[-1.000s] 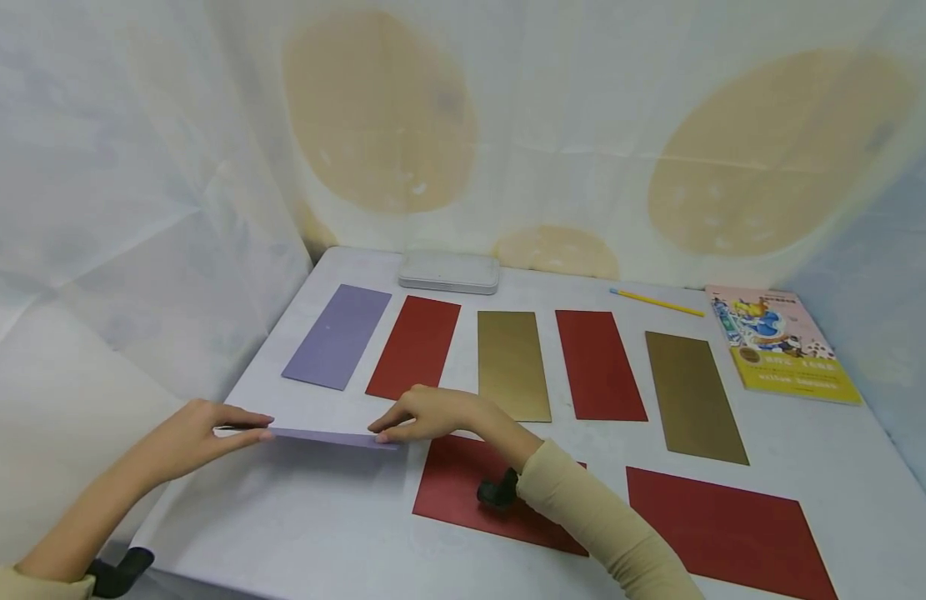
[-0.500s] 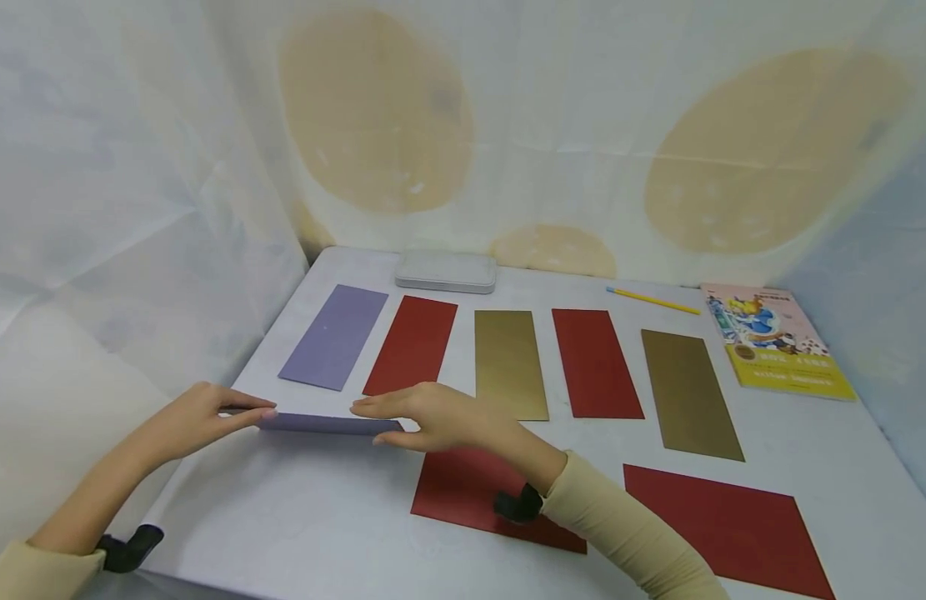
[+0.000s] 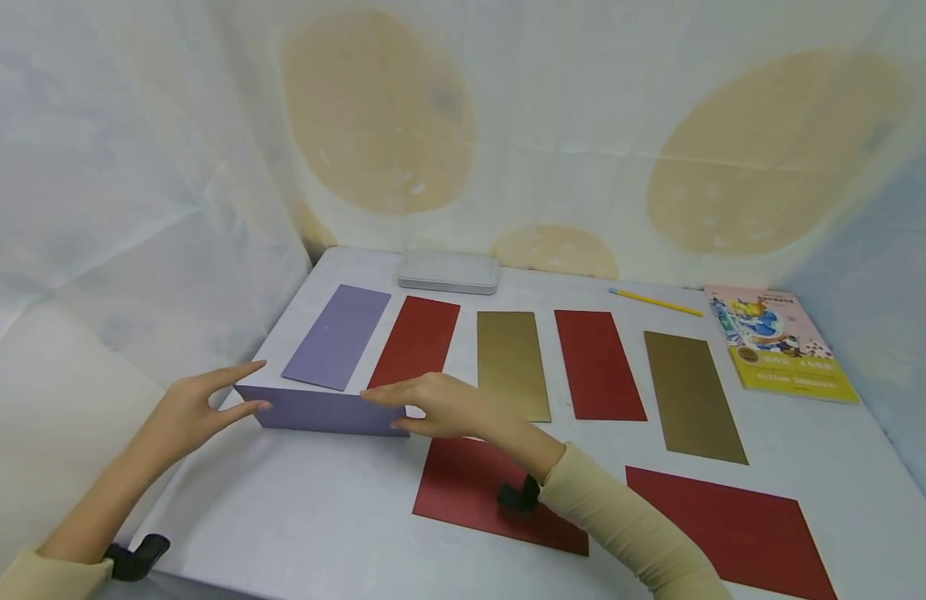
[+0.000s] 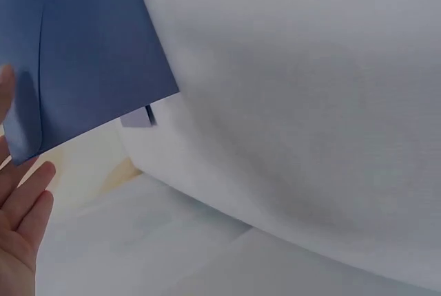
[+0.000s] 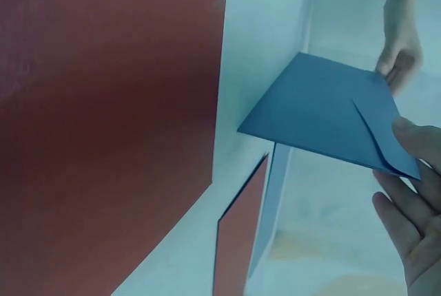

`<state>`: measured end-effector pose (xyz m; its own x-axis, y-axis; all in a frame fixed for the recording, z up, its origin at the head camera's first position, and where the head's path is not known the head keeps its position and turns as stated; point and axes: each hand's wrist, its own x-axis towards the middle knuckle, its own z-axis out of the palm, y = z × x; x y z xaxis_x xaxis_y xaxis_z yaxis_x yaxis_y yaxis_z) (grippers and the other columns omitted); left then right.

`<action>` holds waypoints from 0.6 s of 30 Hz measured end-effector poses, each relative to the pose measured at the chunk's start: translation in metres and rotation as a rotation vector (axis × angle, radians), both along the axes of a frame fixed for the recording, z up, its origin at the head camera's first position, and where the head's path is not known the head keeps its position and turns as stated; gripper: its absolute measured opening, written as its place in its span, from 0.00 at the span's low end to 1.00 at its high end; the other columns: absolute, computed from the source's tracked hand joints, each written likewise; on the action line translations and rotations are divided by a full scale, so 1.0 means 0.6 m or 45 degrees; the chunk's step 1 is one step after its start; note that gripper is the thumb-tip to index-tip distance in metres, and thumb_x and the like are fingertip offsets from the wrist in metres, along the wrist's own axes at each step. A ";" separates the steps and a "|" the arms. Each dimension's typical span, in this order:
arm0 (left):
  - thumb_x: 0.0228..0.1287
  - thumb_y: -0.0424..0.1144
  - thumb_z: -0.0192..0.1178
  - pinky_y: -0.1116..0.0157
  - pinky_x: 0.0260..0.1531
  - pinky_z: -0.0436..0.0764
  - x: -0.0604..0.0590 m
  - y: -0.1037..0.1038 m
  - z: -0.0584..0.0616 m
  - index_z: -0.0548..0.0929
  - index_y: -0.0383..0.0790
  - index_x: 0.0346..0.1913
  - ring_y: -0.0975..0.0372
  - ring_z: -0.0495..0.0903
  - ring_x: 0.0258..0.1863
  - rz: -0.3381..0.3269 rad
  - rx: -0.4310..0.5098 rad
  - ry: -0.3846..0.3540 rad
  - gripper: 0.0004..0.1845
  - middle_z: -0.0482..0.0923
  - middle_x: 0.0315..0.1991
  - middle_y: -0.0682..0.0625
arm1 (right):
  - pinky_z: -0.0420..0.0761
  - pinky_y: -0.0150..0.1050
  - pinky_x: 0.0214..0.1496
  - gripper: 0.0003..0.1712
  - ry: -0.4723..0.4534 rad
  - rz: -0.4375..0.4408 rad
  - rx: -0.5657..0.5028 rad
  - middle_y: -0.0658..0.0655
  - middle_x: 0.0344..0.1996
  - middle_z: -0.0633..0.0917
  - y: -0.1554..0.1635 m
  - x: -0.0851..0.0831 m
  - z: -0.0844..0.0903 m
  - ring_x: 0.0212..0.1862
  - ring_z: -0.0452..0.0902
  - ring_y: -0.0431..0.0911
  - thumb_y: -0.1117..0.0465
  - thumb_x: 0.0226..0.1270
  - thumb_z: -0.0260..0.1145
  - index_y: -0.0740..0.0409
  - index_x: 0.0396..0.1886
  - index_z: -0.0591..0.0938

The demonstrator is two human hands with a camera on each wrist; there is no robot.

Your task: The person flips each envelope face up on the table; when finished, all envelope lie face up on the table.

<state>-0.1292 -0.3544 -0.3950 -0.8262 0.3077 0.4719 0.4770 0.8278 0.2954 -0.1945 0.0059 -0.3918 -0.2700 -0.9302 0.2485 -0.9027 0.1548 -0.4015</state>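
A purple envelope [image 3: 323,412] is raised over the left part of the table, its long side tilted toward me. My left hand [image 3: 181,421] holds its left end, thumb on the near face and fingers spread behind. At the right end, my right hand [image 3: 458,412] grips it between thumb and fingers. In the right wrist view the envelope [image 5: 324,103] has a narrow flap along the held edge, standing slightly away from the body. The left wrist view shows the same flap on the envelope [image 4: 96,48], with fingers [image 4: 27,203] below the corner.
Behind lie a purple envelope [image 3: 337,337], a red one [image 3: 416,337], a gold one [image 3: 513,365], another red [image 3: 600,364] and a darker gold [image 3: 695,396]. Red sheets [image 3: 463,492] [image 3: 733,529] lie nearer. A grey case [image 3: 447,272], pencil [image 3: 655,301] and book [image 3: 778,342] stand farther back.
The purple envelope has tilted up from nearly edge-on, so its broad face now shows toward me. My left thumb and index finger have spread apart; my right hand has shifted its grip slightly.
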 end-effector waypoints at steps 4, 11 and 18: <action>0.32 0.33 0.80 0.86 0.48 0.64 -0.004 -0.007 -0.018 0.84 0.43 0.55 0.64 0.82 0.46 -0.022 0.051 0.134 0.36 0.85 0.46 0.47 | 0.72 0.22 0.52 0.30 -0.003 -0.031 -0.016 0.49 0.61 0.78 -0.002 -0.016 -0.008 0.58 0.75 0.36 0.66 0.64 0.67 0.56 0.67 0.73; 0.29 0.30 0.81 0.83 0.53 0.64 -0.023 -0.005 -0.047 0.83 0.38 0.55 0.67 0.77 0.55 -0.065 0.093 0.212 0.39 0.82 0.51 0.43 | 0.72 0.23 0.52 0.33 0.021 -0.141 -0.003 0.50 0.59 0.79 -0.005 -0.026 -0.011 0.58 0.76 0.38 0.69 0.59 0.71 0.55 0.66 0.74; 0.28 0.31 0.81 0.83 0.54 0.63 -0.037 0.001 -0.055 0.84 0.36 0.53 0.55 0.79 0.55 -0.047 0.103 0.202 0.37 0.81 0.53 0.41 | 0.73 0.23 0.51 0.34 0.032 -0.211 0.003 0.50 0.58 0.80 -0.010 -0.030 -0.014 0.58 0.76 0.38 0.70 0.57 0.72 0.54 0.65 0.75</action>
